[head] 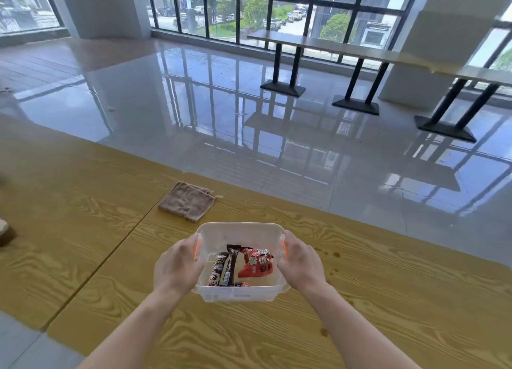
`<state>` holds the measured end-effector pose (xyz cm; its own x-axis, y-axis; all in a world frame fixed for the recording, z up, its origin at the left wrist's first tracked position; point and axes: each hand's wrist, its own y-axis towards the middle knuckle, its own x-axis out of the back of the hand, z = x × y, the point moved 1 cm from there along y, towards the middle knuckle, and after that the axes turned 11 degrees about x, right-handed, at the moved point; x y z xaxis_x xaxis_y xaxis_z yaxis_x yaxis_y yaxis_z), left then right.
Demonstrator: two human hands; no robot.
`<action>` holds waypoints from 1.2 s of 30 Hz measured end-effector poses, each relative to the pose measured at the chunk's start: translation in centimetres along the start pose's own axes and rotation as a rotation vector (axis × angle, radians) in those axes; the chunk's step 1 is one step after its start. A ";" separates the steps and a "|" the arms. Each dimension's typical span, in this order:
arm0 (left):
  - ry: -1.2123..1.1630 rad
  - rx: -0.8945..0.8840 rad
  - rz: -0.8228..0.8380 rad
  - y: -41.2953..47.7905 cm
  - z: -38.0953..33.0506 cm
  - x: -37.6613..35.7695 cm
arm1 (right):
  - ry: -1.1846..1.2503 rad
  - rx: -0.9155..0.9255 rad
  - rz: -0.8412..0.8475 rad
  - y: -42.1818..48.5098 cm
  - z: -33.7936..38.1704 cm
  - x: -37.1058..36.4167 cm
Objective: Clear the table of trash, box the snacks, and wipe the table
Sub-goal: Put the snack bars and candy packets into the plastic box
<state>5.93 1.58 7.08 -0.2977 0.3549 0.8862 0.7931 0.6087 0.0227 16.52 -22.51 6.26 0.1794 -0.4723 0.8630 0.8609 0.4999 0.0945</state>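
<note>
A clear plastic box (238, 228) with orange side clips sits at the middle of the wooden table (388, 299). Inside it lie a red snack packet (256, 263) and dark chocolate-coloured wrapped snacks (224, 267). My left hand (177, 266) grips the box's left side over the clip. On the opposite side, my right hand (300, 260) grips the right wall. A folded brown cloth (187, 201) lies flat on the table beyond the box, to the left. Small dark stains (333, 255) dot the tabletop right of the box.
A seam (116, 246) runs between two joined tabletops left of the box. A brown object (5, 233) pokes in at the far left edge. Beyond the table's far edge is shiny tiled floor, with long tables on black pedestal legs (357, 91) by the windows.
</note>
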 end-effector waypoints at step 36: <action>-0.033 -0.442 0.392 -6.0 -36.4 -20.6 | -0.117 -0.519 -0.263 -13.6 -31.6 19.6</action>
<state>26.62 -35.24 5.57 0.0517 0.5199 0.8526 0.9913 0.0768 -0.1069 23.37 -61.56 6.21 -0.0999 -0.4340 0.8954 0.9949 -0.0579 0.0830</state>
